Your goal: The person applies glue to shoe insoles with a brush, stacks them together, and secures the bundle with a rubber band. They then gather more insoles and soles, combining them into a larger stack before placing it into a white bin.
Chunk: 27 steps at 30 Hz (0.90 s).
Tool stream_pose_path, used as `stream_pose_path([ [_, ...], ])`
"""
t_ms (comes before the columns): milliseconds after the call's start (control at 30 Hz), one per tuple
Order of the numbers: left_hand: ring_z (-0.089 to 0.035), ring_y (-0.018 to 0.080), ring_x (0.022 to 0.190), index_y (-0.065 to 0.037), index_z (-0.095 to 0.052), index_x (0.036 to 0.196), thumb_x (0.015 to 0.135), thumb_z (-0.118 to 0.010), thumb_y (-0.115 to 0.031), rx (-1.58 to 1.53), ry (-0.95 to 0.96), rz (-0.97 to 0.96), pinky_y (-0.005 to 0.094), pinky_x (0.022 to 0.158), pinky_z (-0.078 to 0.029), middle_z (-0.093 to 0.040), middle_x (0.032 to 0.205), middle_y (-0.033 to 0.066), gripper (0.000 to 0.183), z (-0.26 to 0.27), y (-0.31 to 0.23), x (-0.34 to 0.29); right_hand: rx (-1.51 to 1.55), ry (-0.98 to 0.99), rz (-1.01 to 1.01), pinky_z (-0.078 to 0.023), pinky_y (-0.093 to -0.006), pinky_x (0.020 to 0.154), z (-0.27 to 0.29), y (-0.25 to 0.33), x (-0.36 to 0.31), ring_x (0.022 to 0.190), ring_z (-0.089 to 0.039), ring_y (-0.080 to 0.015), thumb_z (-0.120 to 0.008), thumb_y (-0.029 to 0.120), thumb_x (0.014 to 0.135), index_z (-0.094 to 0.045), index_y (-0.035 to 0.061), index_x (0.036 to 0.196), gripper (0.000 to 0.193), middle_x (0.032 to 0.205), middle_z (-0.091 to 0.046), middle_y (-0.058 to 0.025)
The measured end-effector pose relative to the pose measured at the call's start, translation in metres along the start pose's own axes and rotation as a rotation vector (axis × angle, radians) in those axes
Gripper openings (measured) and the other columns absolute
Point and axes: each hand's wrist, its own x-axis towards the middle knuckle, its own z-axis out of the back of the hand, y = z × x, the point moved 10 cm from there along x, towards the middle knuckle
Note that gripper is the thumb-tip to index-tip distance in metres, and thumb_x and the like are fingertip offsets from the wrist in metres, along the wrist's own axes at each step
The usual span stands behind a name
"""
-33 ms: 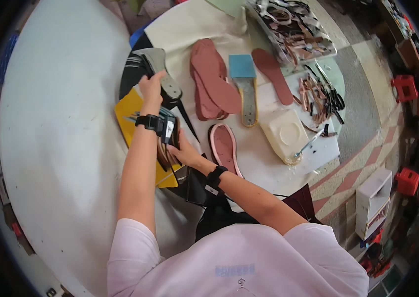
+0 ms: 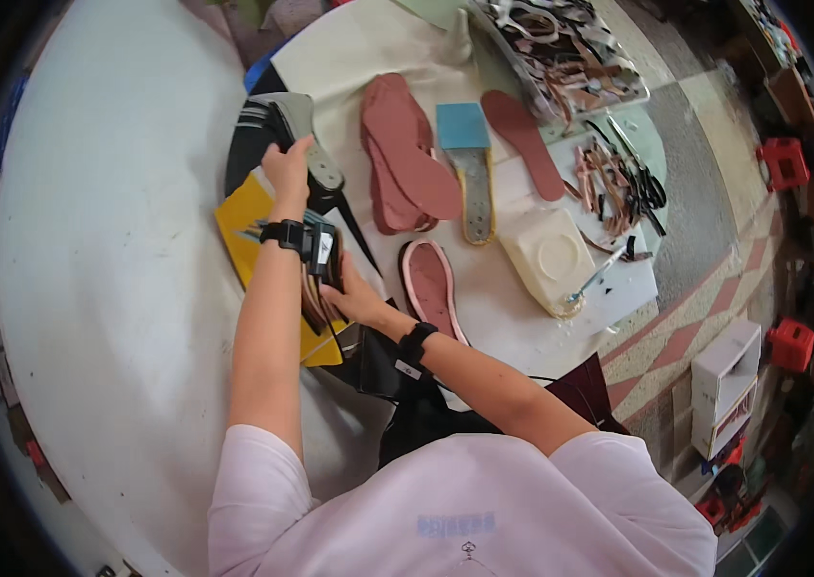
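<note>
My left hand (image 2: pixel 287 175) is closed at a black strip (image 2: pixel 280 123), beside a grey sole-shaped piece with holes (image 2: pixel 327 171). Its fingertips are partly hidden. Nearer to me, my right hand (image 2: pixel 357 294) has thumb and fingers closed on the edge of a bundle of brown and dark strips (image 2: pixel 313 303), partly covered by my left wrist. Under the bundle lies a yellow sheet (image 2: pixel 238 223). A black pointed strip (image 2: pixel 359 231) slants between the hands toward the middle. Just right of my right hand lies a pink insole with a pale rim (image 2: pixel 429 279).
Reddish insoles (image 2: pixel 397 144) are stacked mid-table, near a blue square (image 2: pixel 463 126) on a yellow-edged sole piece (image 2: pixel 477 207). A cream container (image 2: pixel 551 258) holds a brush (image 2: pixel 602 272). Scissors (image 2: pixel 652 183), strap scraps (image 2: pixel 604 183) and a tray of straps (image 2: pixel 570 62) stand right.
The whole view has shifted slightly, so the table things sit a little further left. Both hands keep their places on the strips.
</note>
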Motion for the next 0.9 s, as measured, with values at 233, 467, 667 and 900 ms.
stream_pose_path([
  [233,-0.047,0.0382,0.098,0.005,-0.047,0.094,0.068,-0.068,-0.020,0.815,-0.087,-0.451,0.0446,0.081,-0.044,-0.048,0.100,0.0213,0.042,-0.050,-0.022,0.002,-0.004,0.128,0.002,-0.031,-0.0391,0.101,-0.008,0.000,0.002,0.120,-0.037,-0.0436,-0.058,0.019,0.082,0.003,-0.0028,0.139,0.086,0.129,-0.034,-0.0312],
  [467,-0.045,0.0349,0.105,0.001,-0.042,0.106,0.072,-0.067,-0.023,1.047,-0.016,-0.256,0.0464,0.082,-0.044,-0.044,0.109,0.0185,0.049,-0.067,-0.001,-0.009,0.005,0.176,-0.059,-0.031,-0.0387,0.101,-0.001,-0.001,-0.005,0.121,-0.036,-0.0436,-0.056,0.012,0.082,-0.002,-0.0021,0.138,0.079,0.130,-0.034,-0.0317],
  [667,-0.040,0.0368,0.114,-0.004,-0.021,0.132,0.063,-0.077,-0.034,0.930,0.156,-0.022,0.0500,0.088,-0.039,-0.038,0.122,0.0221,0.093,-0.066,0.020,-0.006,-0.095,0.117,-0.091,-0.033,-0.0377,0.099,0.018,0.005,-0.001,0.120,-0.038,-0.0421,-0.057,0.010,0.080,-0.011,-0.0044,0.136,0.074,0.126,-0.039,-0.0308],
  [900,-0.032,0.0400,0.123,-0.015,0.003,0.143,0.058,-0.081,-0.039,0.904,0.265,0.101,0.0573,0.093,-0.033,-0.025,0.136,0.0246,0.122,-0.062,0.016,-0.022,-0.024,0.034,-0.096,-0.034,-0.0358,0.097,0.031,0.010,0.004,0.118,-0.043,-0.0374,-0.059,0.012,0.080,-0.016,-0.0023,0.138,0.073,0.125,-0.044,-0.0285],
])
